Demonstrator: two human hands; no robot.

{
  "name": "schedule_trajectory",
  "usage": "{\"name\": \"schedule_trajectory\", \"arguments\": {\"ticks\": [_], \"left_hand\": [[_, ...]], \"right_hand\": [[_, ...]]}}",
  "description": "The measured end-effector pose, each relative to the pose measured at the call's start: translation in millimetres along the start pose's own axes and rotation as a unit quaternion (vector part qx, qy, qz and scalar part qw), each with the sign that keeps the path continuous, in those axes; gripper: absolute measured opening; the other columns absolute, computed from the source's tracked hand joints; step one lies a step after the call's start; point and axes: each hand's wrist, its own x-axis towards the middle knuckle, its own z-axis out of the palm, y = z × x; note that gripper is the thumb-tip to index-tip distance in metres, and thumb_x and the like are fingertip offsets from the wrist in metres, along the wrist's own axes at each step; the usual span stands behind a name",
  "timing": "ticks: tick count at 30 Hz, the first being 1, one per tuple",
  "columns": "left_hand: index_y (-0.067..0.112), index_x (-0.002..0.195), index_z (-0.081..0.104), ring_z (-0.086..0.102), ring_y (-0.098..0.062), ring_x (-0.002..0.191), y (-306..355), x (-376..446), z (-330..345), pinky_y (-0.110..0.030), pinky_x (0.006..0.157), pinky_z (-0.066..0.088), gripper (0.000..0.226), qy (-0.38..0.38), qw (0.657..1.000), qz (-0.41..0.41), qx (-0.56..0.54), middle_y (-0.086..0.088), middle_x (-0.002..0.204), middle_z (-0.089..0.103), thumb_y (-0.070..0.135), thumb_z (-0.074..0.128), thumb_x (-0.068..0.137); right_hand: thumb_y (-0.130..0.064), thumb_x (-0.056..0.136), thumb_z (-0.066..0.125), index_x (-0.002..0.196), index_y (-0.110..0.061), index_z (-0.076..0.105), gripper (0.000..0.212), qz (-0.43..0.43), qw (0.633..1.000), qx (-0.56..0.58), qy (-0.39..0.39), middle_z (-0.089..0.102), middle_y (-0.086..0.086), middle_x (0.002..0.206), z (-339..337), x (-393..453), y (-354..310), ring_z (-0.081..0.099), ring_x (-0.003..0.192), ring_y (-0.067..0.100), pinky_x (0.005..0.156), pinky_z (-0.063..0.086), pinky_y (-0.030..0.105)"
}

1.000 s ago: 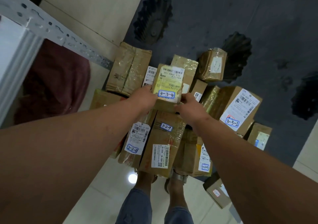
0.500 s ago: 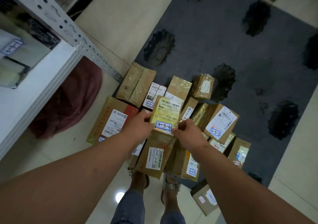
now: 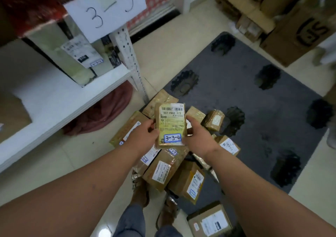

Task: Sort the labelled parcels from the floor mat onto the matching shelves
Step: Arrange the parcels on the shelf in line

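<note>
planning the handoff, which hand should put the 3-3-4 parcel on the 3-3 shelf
Left, probably. Both hands hold the parcel, but the left hand is on the side of the 3-3 shelf; the right hand would have to cross over.

We see both bare forearms reaching forward from the lower corners and converging at centre. The left hand (image 3: 145,136) curls its fingers around the left edge of the small tape-wrapped brown cardboard parcel (image 3: 171,125); the right hand (image 3: 197,136) grips the right edge, thumb uppermost. Below, jean-clad legs and two feet stand together.
</note>
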Motion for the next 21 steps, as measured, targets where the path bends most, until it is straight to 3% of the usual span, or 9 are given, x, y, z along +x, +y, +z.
{"name": "schedule_trajectory", "arguments": {"ticks": [3, 6, 9, 13, 16, 21], "left_hand": [[0.029, 0.139, 0.053, 0.062, -0.023, 0.112, 3, -28, -18, -0.044, 0.101, 0.048, 0.039, 0.028, 0.999, 0.015, -0.02, 0.001, 0.123, 0.065, 0.031, 0.055, 0.1], [0.03, 0.136, 0.056, 0.064, -0.023, 0.111, 1, -55, -38, -0.047, 0.1, 0.049, 0.037, 0.063, 0.997, 0.022, -0.041, 0.0, 0.123, 0.068, 0.033, 0.056, 0.099], [0.029, 0.136, 0.057, 0.065, -0.021, 0.109, -2, -80, -59, -0.046, 0.1, 0.05, 0.039, 0.086, 0.994, 0.03, -0.059, 0.002, 0.121, 0.069, 0.033, 0.057, 0.098], [0.028, 0.123, 0.063, 0.067, -0.015, 0.094, -8, -111, -85, -0.037, 0.092, 0.053, 0.025, 0.105, 0.99, 0.033, -0.093, 0.005, 0.109, 0.072, 0.026, 0.057, 0.099], [0.026, 0.128, 0.059, 0.064, -0.01, 0.084, -16, -132, -103, -0.03, 0.081, 0.05, 0.029, 0.121, 0.987, 0.034, -0.098, 0.008, 0.099, 0.069, 0.026, 0.057, 0.099], [0.022, 0.133, 0.057, 0.065, -0.016, 0.096, -44, -175, -133, -0.033, 0.085, 0.052, 0.04, 0.138, 0.985, 0.024, -0.098, 0.003, 0.112, 0.068, 0.033, 0.062, 0.095]], "right_hand": [[-0.004, 0.09, 0.057, 0.152, -0.035, 0.027, 0.075, -0.03, 0.999, -0.022, -0.014, 0.065, -0.011, 0.096, 1, -20, -23, 0.065, 0.093, 0.016, 0.072, 0.054, 0.03], [-0.001, 0.089, 0.057, 0.149, -0.035, 0.032, 0.074, -0.052, 0.998, -0.034, -0.026, 0.064, -0.011, 0.092, 6, -41, -43, 0.058, 0.076, 0.006, 0.058, 0.042, 0.02], [0.0, 0.09, 0.056, 0.149, -0.035, 0.034, 0.072, -0.081, 0.995, -0.052, -0.036, 0.066, -0.004, 0.095, 14, -57, -64, 0.055, 0.07, 0.005, 0.055, 0.04, 0.017], [-0.007, 0.093, 0.055, 0.147, -0.033, 0.04, 0.062, -0.115, 0.989, -0.08, -0.046, 0.063, -0.009, 0.086, 25, -79, -90, 0.057, 0.068, 0.002, 0.045, 0.037, 0.006], [-0.007, 0.093, 0.055, 0.145, -0.03, 0.044, 0.058, -0.127, 0.987, -0.076, -0.06, 0.067, -0.005, 0.088, 35, -98, -107, 0.063, 0.075, 0.006, 0.057, 0.045, 0.013], [-0.009, 0.089, 0.06, 0.142, -0.028, 0.046, 0.058, -0.146, 0.982, -0.099, -0.066, 0.068, 0.005, 0.11, 74, -127, -127, 0.066, 0.097, 0.019, 0.081, 0.054, 0.032]]}}
